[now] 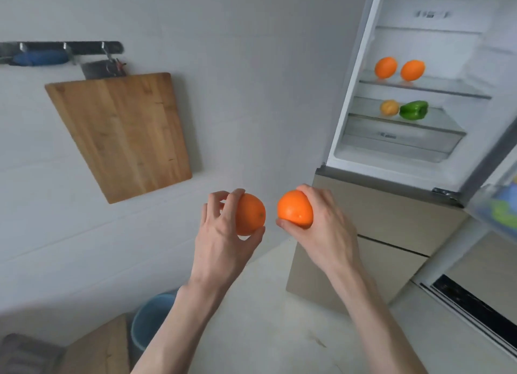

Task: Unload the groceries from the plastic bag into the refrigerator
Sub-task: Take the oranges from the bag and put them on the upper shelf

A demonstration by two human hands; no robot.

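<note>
My left hand (223,228) has its grip clamped on a round orange fruit (249,214); my right hand (321,222) is clamped on a second orange (294,208), the two held near each other. Ahead, the open white refrigerator (349,94) holds two oranges (386,67) on one glass shelf and a green bell pepper (414,110) below.

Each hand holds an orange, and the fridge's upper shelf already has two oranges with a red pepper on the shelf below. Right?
Not quite: the head view shows the pepper is green, not red. The rest stands: left hand and right hand each hold an orange.
</note>
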